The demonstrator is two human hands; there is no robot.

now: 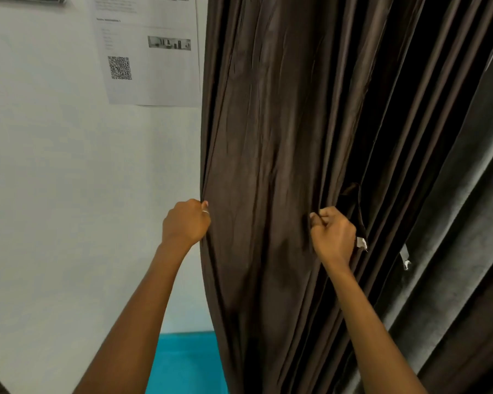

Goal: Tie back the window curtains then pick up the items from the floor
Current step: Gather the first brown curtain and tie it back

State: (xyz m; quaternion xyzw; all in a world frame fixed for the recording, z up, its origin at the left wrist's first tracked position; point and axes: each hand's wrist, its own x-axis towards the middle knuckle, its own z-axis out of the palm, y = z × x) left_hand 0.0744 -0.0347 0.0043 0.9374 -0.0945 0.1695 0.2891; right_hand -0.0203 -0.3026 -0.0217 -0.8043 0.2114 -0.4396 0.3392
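Hanging in deep folds, the dark brown curtain (268,137) fills the frame to the right of a printed sheet (151,52) taped to the white wall (54,166). The left hand (185,223) is fisted tight on the curtain's left edge; the right hand (333,234) is fisted around a bunch of folds further right, both level.

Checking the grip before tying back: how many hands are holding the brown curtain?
2. The left hand grips the brown curtain at its left edge beside the wall; the right hand clutches folds further right, near a small white tag.
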